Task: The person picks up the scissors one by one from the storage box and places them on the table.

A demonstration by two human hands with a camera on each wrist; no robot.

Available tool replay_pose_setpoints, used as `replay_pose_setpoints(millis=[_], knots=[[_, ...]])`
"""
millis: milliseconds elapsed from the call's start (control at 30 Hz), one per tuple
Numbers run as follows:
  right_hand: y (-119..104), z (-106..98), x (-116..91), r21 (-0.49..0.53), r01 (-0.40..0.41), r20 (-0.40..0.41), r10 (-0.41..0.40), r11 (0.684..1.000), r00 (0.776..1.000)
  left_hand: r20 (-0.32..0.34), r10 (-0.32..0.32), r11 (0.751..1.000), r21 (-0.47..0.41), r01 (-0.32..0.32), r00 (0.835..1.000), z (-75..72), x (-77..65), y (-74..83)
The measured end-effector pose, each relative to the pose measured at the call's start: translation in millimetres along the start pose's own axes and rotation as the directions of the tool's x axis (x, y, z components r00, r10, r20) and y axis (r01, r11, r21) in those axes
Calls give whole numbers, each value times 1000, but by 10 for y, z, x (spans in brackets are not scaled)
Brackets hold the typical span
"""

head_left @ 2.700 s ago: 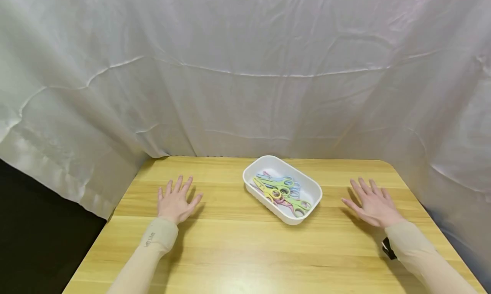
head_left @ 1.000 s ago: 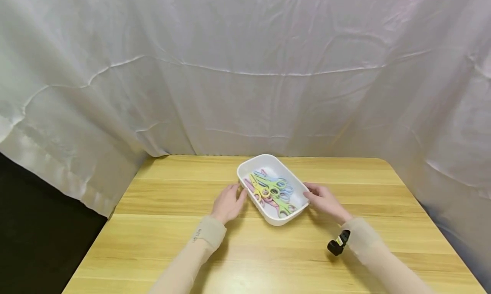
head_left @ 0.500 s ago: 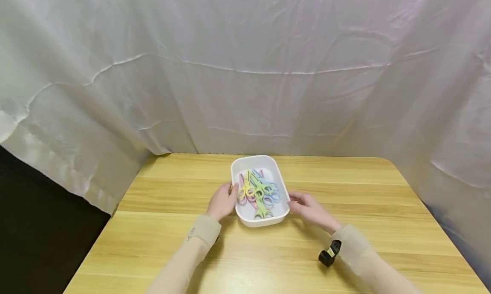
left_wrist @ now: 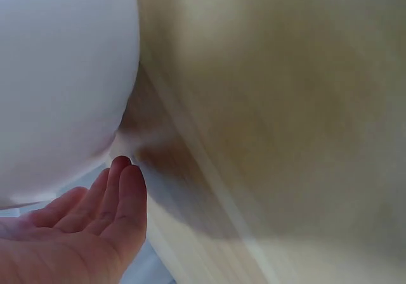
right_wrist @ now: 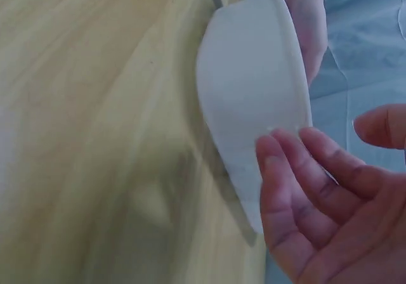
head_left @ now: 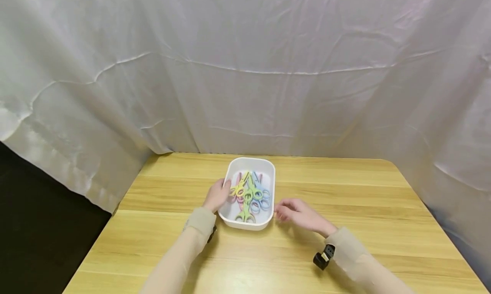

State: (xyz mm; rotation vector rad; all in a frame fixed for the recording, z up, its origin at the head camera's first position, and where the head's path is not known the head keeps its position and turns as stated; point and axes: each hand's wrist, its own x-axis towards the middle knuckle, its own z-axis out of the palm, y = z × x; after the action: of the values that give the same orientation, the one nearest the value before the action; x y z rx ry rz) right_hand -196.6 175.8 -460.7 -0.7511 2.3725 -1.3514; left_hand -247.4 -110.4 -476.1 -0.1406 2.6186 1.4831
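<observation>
A white plastic tray (head_left: 270, 179) with rounded corners lies on the wooden table, holding several pairs of children's scissors in yellow, green, blue and pink. The yellow scissors (head_left: 240, 185) lie toward its left side, the blue scissors (head_left: 264, 194) toward its right. My left hand (head_left: 217, 194) grips the tray's left rim, thumb over the edge and fingers (left_wrist: 132, 195) along the outer wall. Just off the right wall is my right hand (head_left: 301, 215), its fingers loosely bent and its thumb (right_wrist: 380, 127) apart from them, holding nothing.
A pale wood table (head_left: 345, 183) extends around the tray. Behind it hangs a grey-white curtain (head_left: 245, 106), which also closes in both sides. A black camera (head_left: 323, 256) is strapped at the right wrist. Dark space lies off the table's left edge.
Both hands came in from the table's sides to the tray. The tray has turned from slanted to nearly straight and shifted left. The right hand has since come off its wall.
</observation>
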Motion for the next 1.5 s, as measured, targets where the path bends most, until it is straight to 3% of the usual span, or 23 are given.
replay_pose_setpoints(millis=[267,467,733,1100,1233,1500], knots=[[-213,-1,200,-29,44,-112,-47,999,993,-6,-55,998,19,55,998,24,111,47],[-328,43,377,-78,-13,-138,2,997,990,-31,-59,997,51,61,998,78,136,45],[-308,184,584,-52,-66,-185,55,996,981,24,-118,993,3,118,993,101,137,18],[-276,268,766,-73,-68,-251,48,995,967,9,-159,987,28,159,987,193,136,41],[-276,280,818,-172,-63,-251,18,983,968,5,-141,990,27,141,990,209,163,26],[-247,297,969,-396,-100,-211,16,913,977,-9,-133,991,33,133,991,177,176,31]])
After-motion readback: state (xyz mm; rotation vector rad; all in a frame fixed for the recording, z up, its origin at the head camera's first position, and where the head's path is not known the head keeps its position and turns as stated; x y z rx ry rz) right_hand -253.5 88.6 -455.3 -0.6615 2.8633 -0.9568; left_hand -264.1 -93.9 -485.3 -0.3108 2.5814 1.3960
